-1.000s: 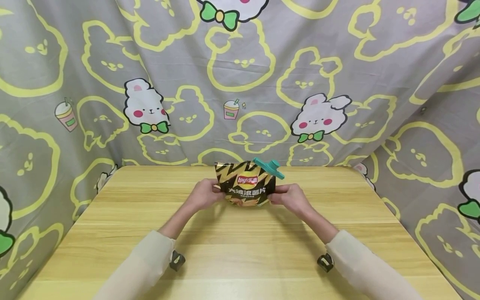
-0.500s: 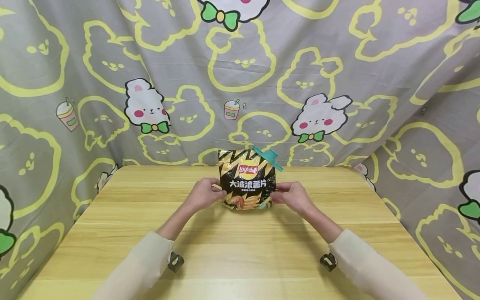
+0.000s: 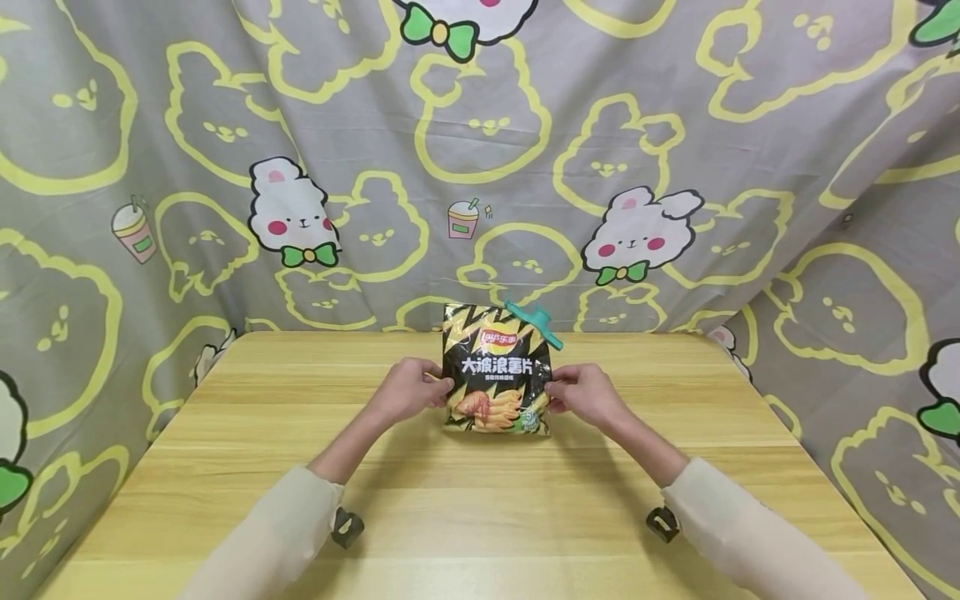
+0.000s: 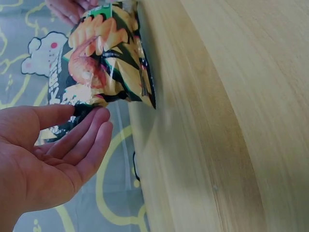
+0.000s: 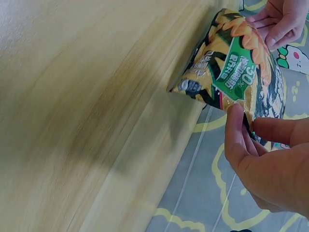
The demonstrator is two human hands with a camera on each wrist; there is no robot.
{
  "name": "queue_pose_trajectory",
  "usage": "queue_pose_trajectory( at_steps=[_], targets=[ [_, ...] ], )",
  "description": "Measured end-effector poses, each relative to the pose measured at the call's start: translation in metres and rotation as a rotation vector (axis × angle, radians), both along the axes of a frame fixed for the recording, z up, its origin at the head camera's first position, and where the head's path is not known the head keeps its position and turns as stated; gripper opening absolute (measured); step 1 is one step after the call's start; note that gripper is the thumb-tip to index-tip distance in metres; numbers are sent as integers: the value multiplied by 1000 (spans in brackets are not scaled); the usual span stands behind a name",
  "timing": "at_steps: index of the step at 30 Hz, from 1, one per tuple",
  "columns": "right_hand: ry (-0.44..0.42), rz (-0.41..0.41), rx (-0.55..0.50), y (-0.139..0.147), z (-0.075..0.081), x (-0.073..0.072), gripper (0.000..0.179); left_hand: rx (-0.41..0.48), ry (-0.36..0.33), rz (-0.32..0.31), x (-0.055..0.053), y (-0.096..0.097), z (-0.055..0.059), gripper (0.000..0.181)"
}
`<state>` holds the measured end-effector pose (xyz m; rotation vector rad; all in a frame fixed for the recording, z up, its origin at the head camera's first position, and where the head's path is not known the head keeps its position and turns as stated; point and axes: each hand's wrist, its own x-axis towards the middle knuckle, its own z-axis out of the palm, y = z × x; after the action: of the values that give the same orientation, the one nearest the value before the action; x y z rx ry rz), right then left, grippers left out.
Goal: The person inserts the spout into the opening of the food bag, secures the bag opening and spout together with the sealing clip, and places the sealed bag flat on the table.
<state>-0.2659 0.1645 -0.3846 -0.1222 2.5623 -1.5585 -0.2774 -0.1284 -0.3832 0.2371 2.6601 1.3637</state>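
Observation:
A black and gold bag of Lay's chips (image 3: pixel 497 375) is held between my two hands near the back of the table, its printed front facing me. My left hand (image 3: pixel 412 387) pinches its left edge between thumb and fingers, as the left wrist view also shows on the chip bag (image 4: pixel 104 58). On the opposite edge my right hand (image 3: pixel 588 393) pinches the bag, thumb and fingers on either side. A teal clip (image 3: pixel 535 323) sits slantwise across the bag's top right corner. In the right wrist view a green label (image 5: pixel 235 72) shows on the lower front.
The wooden table (image 3: pixel 480 517) reaches back to a grey curtain (image 3: pixel 360 108) printed with yellow outlines and white rabbits. Black wrist cameras, such as the left one (image 3: pixel 347 527), hang under both cream sleeves.
The bag has tipped from leaning back to facing me more squarely, showing more of its front, and its lower edge has come lower in view. Both hands keep their pinch.

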Motion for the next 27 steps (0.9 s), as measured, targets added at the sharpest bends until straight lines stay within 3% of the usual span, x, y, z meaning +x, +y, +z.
queue_pose_trajectory(
  at_steps=[13, 27],
  targets=[
    [-13, 25, 45, 1, -3, 2, 28, 98, -156, -61, -2, -4, -6, 30],
    [-63, 35, 65, 3, -13, -4, 33, 81, -166, -84, -8, -2, -14, 33]
  ],
)
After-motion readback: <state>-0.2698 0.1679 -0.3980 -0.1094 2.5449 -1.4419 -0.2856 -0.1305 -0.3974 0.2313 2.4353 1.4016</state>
